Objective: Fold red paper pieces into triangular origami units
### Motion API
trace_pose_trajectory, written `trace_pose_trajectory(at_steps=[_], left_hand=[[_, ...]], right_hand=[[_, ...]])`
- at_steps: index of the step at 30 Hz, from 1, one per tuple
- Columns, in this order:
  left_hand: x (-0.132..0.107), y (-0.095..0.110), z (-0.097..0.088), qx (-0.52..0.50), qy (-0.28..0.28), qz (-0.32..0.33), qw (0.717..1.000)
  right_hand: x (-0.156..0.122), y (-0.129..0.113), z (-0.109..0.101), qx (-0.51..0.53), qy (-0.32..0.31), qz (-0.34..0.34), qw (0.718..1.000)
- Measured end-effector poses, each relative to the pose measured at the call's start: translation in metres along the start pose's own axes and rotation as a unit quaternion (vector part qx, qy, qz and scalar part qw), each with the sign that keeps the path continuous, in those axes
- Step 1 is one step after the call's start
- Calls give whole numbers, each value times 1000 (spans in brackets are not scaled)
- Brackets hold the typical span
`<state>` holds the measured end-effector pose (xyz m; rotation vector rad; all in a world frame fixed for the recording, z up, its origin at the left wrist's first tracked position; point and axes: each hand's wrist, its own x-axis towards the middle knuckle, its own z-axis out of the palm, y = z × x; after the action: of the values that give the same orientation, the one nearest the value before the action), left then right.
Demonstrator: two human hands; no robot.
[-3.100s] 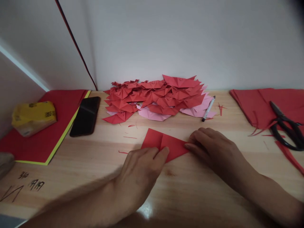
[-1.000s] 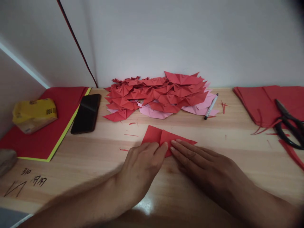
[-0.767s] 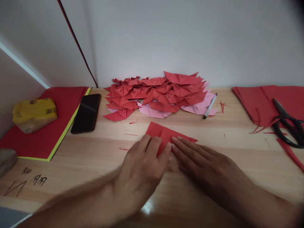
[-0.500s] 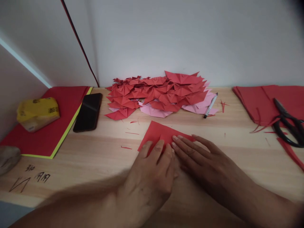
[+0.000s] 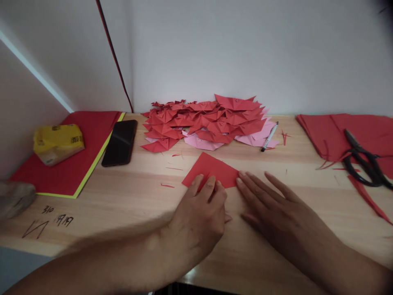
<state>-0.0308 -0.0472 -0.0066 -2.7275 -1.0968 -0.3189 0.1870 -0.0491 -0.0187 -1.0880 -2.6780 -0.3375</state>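
Note:
A small folded red paper (image 5: pixel 215 170) lies flat on the wooden table (image 5: pixel 132 192) in front of me. My left hand (image 5: pixel 199 215) rests on its near edge, fingers stretched out and pressing the paper down. Just to the right, my right hand (image 5: pixel 273 205) lies flat on the table with fingers spread, its fingertips touching the paper's right corner. Neither hand grips anything.
A heap of folded red and pink papers (image 5: pixel 208 123) lies by the wall, a white marker (image 5: pixel 269 137) beside it. A black phone (image 5: pixel 120 142), red sheet stack (image 5: pixel 66 170) and yellow tissue pack (image 5: pixel 58 143) sit left. Red sheets (image 5: pixel 334 133) with black scissors (image 5: pixel 364 162) sit right.
The paper's open flaps have been folded shut into a flat, smaller shape. My left hand slid forward onto it; my right hand moved off to the paper's right corner.

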Motion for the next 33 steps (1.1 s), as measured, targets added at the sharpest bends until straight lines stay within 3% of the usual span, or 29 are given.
trace_pose_trajectory(at_steps=[6,10,13,16,21,29,33], left_hand=[[0,0,3,31,0,12,999],[-1,1,9,45,32,27,998],[-2,0,11,50,30,37,998],[-3,0,12,58,25,35,997],[-7,-1,8,75,-5,41,996],[-38,-13,0,62,-61,-7,996],[-51,4,-5,66,-46,-33,996]], right_hand=[[-22,8,-6,-45,-29,49,997],[-9,-8,-13,-38,-29,72,996],[8,-29,-12,5,-39,54,998],[18,-43,-7,32,-37,79,996],[18,-46,1,25,-37,106,993],[14,-41,7,10,-28,85,996],[3,-46,1,3,-15,57,998]])
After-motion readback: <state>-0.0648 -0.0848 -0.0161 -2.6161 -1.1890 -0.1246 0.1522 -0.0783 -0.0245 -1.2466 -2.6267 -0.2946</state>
